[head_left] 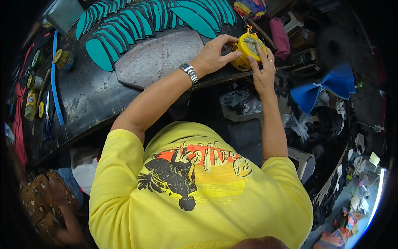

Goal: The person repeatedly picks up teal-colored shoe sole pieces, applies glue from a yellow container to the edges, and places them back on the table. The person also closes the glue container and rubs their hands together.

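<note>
At the table's right edge, both my hands are on a squat yellow round container (239, 63) with a smeared, grey-green patch on its top. My left hand (213, 54) grips its near-left side, thumb and fingers curved against the rim. My right hand (264, 71) clasps the right side, with fingertips resting over the top. Left of my hands lies a grey, worn slab (159, 56). Behind it, many teal and black sole-shaped pieces (128, 31) are fanned out in overlapping rows. What is inside the container cannot be seen.
On the dark table (89, 89) stand several jars (63, 59) at the left, near scissors (48, 118) and a blue strip (55, 79). A hammer (262, 33) and a maroon bundle (280, 38) lie beyond my right hand. Another person (49, 203) sits at lower left.
</note>
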A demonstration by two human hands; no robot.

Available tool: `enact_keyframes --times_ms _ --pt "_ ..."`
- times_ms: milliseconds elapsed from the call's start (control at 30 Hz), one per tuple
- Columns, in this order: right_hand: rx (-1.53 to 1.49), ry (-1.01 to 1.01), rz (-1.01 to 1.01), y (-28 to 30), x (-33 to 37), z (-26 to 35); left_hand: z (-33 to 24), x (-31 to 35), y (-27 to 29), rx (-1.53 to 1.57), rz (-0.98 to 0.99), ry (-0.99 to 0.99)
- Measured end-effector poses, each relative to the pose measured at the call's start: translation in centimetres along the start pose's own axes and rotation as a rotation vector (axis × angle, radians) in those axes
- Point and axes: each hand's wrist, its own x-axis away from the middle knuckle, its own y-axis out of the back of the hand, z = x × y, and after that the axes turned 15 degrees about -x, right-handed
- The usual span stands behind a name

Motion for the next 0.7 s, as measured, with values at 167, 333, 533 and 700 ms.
enact_keyframes --times_ms 167,333,533,700 --pt "-0.199 0.026 -0.075 -0.3 0.1 -0.4 -0.7 -0.4 0.5 -0.145 -0.135 -0.196" --pt "-0.226 0.038 -0.098 -0.7 0.6 -0.5 -2.7 0.1 -0.7 -0.676 -0.110 -0.314" --pt "0.151 -0.036 0.000 -0.2 1.2 0.7 -5.3 1.4 -0.4 -0.953 0.037 -0.362" --pt "-0.032 -0.003 -0.042 0.4 0.6 0.9 -6.6 1.1 1.6 -0.696 0.053 -0.377"
